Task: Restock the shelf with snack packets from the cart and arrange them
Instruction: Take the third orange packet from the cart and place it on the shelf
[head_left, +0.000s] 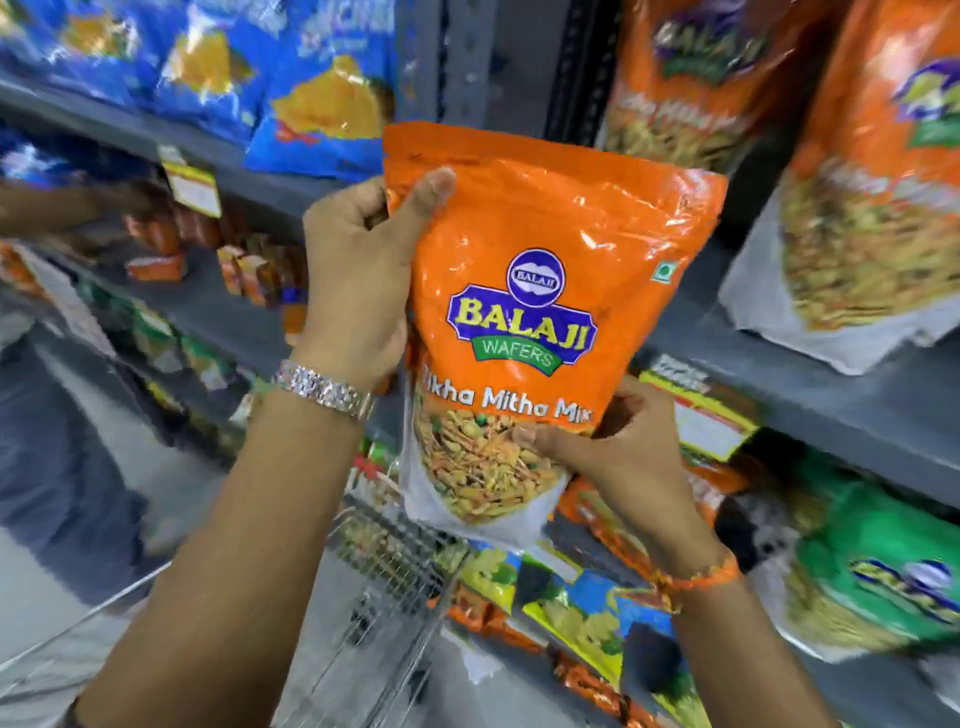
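Observation:
I hold an orange Balaji "Tikha Mitha Mix" snack packet (535, 291) upright in front of the grey shelf (810, 384). My left hand (358, 275), with a metal watch on its wrist, grips the packet's upper left edge, thumb on the front. My right hand (618, 457) pinches its lower right corner from below. Two matching orange packets (852, 208) lean on the shelf at the upper right. The wire cart (384, 582) stands below the packet, with more packets in it.
Blue snack packets (322, 88) fill the upper left shelf. A green packet (878, 561) and mixed packets (587, 608) lie on the lower shelf at the right. Yellow price tags (711, 415) hang on the shelf edges. Another person's arm (57, 202) reaches in at the far left.

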